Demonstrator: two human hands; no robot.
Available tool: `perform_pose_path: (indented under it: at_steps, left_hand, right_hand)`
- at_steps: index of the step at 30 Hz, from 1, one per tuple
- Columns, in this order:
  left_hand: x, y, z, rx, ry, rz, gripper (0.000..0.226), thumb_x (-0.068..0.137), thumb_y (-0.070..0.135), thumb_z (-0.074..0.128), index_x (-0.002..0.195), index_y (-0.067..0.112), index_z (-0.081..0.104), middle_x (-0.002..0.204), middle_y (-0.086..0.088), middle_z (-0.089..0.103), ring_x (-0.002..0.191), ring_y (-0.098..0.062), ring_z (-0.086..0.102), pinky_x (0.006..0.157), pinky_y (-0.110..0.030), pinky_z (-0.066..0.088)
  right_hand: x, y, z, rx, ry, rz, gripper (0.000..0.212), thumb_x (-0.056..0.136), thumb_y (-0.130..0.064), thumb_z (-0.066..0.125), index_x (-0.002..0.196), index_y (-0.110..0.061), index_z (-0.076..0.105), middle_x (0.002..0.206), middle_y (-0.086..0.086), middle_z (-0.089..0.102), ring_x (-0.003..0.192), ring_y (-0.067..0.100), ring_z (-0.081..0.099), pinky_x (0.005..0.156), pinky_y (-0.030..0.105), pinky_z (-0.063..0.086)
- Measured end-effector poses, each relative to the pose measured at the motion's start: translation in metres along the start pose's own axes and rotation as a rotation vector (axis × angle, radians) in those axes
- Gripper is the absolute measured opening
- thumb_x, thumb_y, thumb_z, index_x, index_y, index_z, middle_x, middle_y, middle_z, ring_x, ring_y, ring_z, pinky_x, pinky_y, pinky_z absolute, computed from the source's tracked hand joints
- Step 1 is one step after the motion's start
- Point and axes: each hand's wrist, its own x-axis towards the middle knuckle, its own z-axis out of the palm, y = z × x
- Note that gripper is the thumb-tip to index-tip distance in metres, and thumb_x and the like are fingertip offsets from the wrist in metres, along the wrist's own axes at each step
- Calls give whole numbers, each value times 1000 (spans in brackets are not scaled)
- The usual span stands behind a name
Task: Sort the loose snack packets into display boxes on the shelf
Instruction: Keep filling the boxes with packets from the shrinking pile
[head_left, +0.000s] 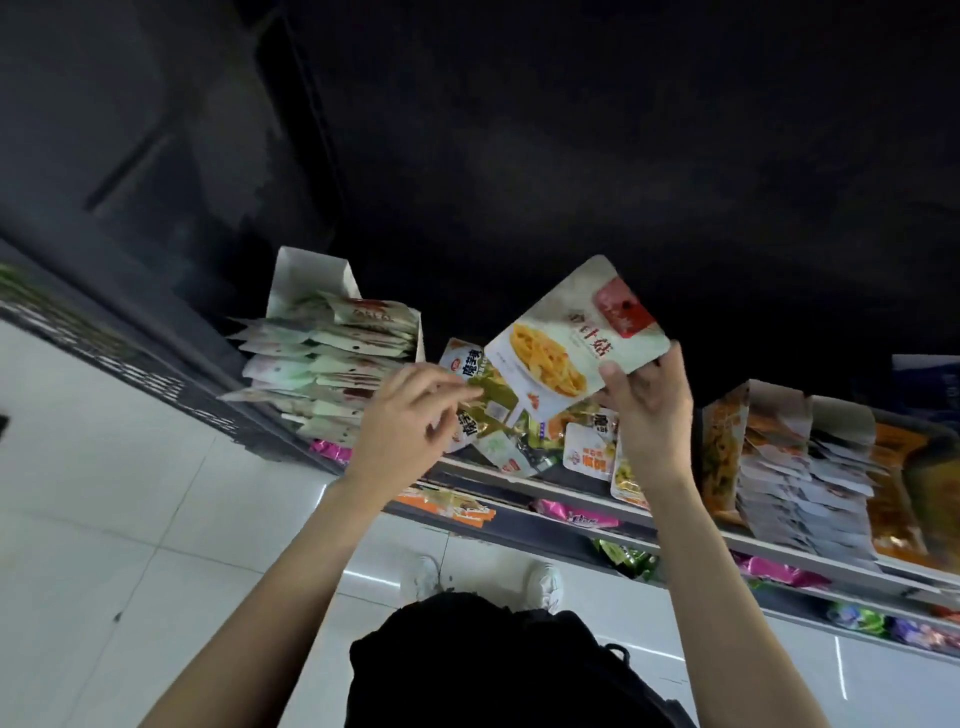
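Head view, with the shelf as the landmark. It runs slantwise from the left edge down to the lower right, and lower tiers below it hold pink, orange and green packets.

The right hand is raised above the shelf's middle. Its thumb and curled fingers pinch the lower corner of a pale packet with a picture of yellow strips and a red patch, and the packet is tilted up clear of everything below it.

The left hand hovers just left of that, fingers loosely bent. Its fingertips lie at a green-and-gold packet on top of the loose pile; whether they actually grip it I cannot tell.

The pile lies on the shelf between the two hands, its packets overlapping at odd angles.

At the shelf's left part stands a white display box, flap upright, packed with rows of pale green and white packets. At the shelf's right part, an orange display box holds rows of whitish packets.

White floor tiles spread below the shelf, with two white shoes near its foot.
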Motion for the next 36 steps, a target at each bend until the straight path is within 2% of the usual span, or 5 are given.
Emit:
perform_pose_path:
  at_steps: [7,14,23,27,36]
  left_hand:
    - [26,-92,-70,249,-216,-351,46,85,22,64,130,19,55,132,-4,54,125,-27,45,104,-45,34]
    - [17,-113,-73,228,-197,-221,18,81,15,72,96,25,74,90,2,70,84,-24,64,77,-39,51]
    - [14,-120,-67,209,-75,-128,17,79,14,72,92,25,76,88,4,70,82,-22,64,78,-37,52]
    - [13,-121,-65,205,-43,-123,17,78,13,74,91,23,76,87,3,70,80,-23,65,77,-38,53]
    - [13,-125,-61,212,-29,-136,16,84,17,66,95,23,75,88,3,69,80,-22,63,77,-41,52]
  right_hand:
    - [39,-39,87,301,-14,-73,31,90,1,58,99,-28,51,103,-8,63,104,9,63,84,37,56]
    - [64,-31,160,366,-166,-162,26,93,2,53,101,-23,54,103,1,63,105,16,62,86,43,55]
    - [68,3,183,-569,-343,-533,24,96,-12,50,119,-11,57,89,5,71,65,19,66,57,37,55]
    - [70,6,198,-886,-510,-469,31,100,-21,44,127,-17,57,89,12,70,81,32,65,79,43,50]
    - [76,5,200,-962,-433,-514,32,87,-1,50,103,-20,70,86,5,71,80,27,64,70,34,49]
